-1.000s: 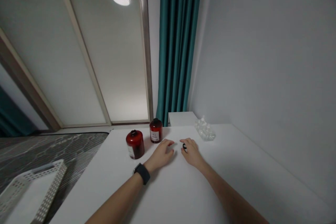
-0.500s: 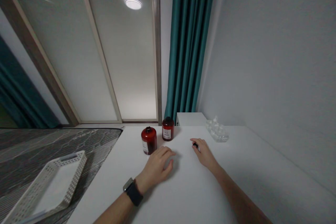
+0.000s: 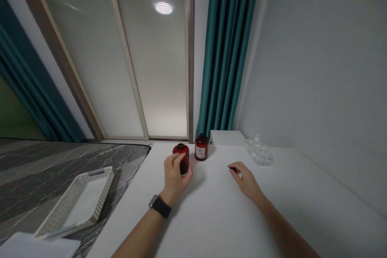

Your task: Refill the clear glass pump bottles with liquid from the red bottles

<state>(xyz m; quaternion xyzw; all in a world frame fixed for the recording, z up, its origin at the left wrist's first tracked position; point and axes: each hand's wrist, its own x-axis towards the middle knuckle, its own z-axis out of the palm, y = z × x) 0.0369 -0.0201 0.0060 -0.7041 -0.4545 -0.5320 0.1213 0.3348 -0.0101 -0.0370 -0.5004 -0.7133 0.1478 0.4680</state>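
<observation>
My left hand, with a dark watch on its wrist, curls round the nearer dark red bottle. Its fingers lie across the bottle's front and the thumb is at the lower right side. The hand covers the label. Just behind, to the right, a second red bottle with a white label and black top stands upright. My right hand is over the table, apart from both bottles. Between its thumb and fingers it pinches a small black cap.
A crumpled clear plastic bag lies on the white table by the wall. Behind stands a white box-like unit. A white perforated basket is at the left, below the table, with white sheets near it.
My left hand has moved from in front of the nearer bottle onto it and closed round it. My right hand still holds the black cap. The view has shifted a little left.
</observation>
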